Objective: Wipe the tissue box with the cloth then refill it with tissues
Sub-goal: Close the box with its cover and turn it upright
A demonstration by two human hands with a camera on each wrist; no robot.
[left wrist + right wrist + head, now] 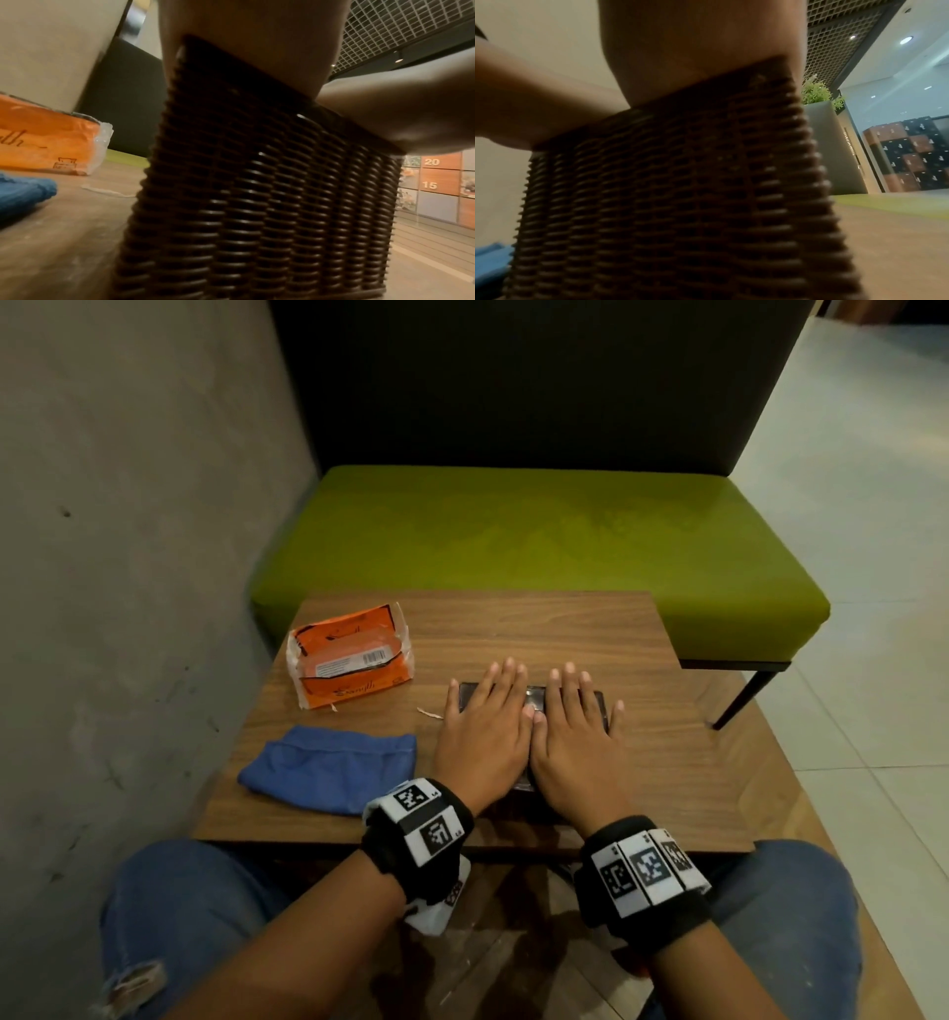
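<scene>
A dark brown woven tissue box [534,698] stands on the wooden table [667,762], mostly hidden under both hands. My left hand [482,726] lies flat on the left half of its top, fingers straight. My right hand [575,737] lies flat on the right half, thumbs touching. The box's ribbed side fills the left wrist view [257,192] and the right wrist view [680,192]. A folded blue cloth [328,770] lies left of the box. An orange pack of tissues [352,654] sits at the table's far left.
A small white scrap [429,713] lies on the table between the pack and the box. A green bench [539,546] with a dark backrest stands beyond the table. A grey wall [128,557] runs along the left. Tiled floor lies to the right.
</scene>
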